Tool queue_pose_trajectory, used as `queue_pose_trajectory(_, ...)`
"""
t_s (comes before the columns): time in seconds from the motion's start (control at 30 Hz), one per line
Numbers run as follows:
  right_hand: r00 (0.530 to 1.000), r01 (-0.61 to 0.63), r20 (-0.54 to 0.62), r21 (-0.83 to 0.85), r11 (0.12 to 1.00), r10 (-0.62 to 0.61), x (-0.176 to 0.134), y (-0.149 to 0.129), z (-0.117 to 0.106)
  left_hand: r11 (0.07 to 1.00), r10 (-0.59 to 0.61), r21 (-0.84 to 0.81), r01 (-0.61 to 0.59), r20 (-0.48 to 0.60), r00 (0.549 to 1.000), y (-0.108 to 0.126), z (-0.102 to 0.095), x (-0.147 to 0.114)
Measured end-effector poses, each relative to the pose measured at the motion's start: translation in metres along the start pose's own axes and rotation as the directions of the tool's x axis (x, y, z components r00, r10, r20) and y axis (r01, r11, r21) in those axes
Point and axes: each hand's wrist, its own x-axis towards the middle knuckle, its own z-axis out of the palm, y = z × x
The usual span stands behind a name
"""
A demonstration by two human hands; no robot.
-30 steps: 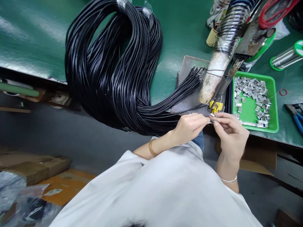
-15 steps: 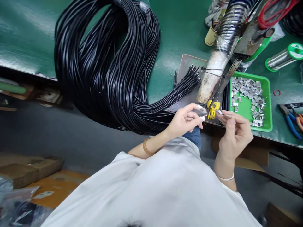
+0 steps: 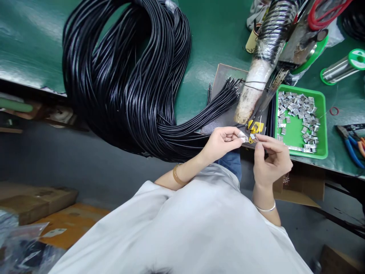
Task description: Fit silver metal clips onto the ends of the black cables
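Note:
My left hand (image 3: 221, 142) is closed, thumb and covered fingertips pinching the thin end of a black cable; most of that cable is hidden by the hand. In my right hand (image 3: 270, 158), thumb and forefinger pinch a small silver USB connector (image 3: 253, 136), close to the cable end. Whether the two touch cannot be made out. Just behind the fingertips is a yellow clip-like piece (image 3: 257, 126) at the table edge. A thick bundle of black cables (image 3: 137, 95) lies looped to the left, its stripped ends (image 3: 235, 84) fanned on a dark board (image 3: 222, 74).
Right of my hands stands a green tray (image 3: 322, 125) with many silver connectors. A wrapped flexible duct (image 3: 261, 68) slants down over the board. Farther right are a solder spool (image 3: 339, 68), a red ring (image 3: 334, 111) and blue-handled pliers (image 3: 352, 150).
My right hand has moved left with the connector, bringing it close to my left fingertips. My left fingers have drawn together into a tighter pinch.

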Motion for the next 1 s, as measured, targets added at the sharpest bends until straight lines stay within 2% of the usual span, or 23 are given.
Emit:
queue_pose_trajectory(0.07,0.999,-0.041,0.026,0.016,0.999,0.040,0.000,0.004,0.000,1.000,-0.005,-0.005,0.004,-0.019,1.000,-0.001,0.000,0.002)
queue_pose_trajectory(0.13,0.998,-0.029,0.058,-0.008,1.000,0.030,0.000,0.007,0.001,1.000,-0.006,-0.024,0.005,-0.037,0.999,-0.001,-0.001,0.004)
queue_pose_trajectory(0.33,0.985,0.159,0.080,-0.101,0.982,-0.151,0.000,0.011,0.003,1.000,0.006,-0.005,-0.006,-0.022,1.000,0.001,-0.005,0.007)
queue_pose_trajectory(0.47,0.968,0.241,0.095,-0.108,0.964,-0.232,-0.002,0.014,0.003,0.999,0.027,0.033,-0.026,-0.042,0.999,-0.001,-0.005,0.008)
queue_pose_trajectory(0.6,0.982,0.172,0.083,-0.048,0.984,-0.167,-0.003,0.016,0.003,0.996,0.065,0.062,-0.061,-0.062,0.996,-0.003,-0.003,0.010)
queue_pose_trajectory(0.7,0.990,0.115,0.086,-0.064,0.991,-0.110,-0.001,0.015,0.004,0.994,0.070,0.091,-0.062,-0.093,0.993,-0.003,0.000,0.010)
queue_pose_trajectory(0.87,0.990,0.096,0.114,-0.086,0.992,-0.086,0.006,0.011,0.005,0.987,0.088,0.146,-0.063,-0.168,0.982,-0.001,0.004,0.011)
queue_pose_trajectory(1.0,0.992,0.097,0.090,-0.091,0.991,-0.089,0.010,0.006,0.005,0.986,0.085,0.154,-0.058,-0.174,0.981,0.002,0.006,0.010)
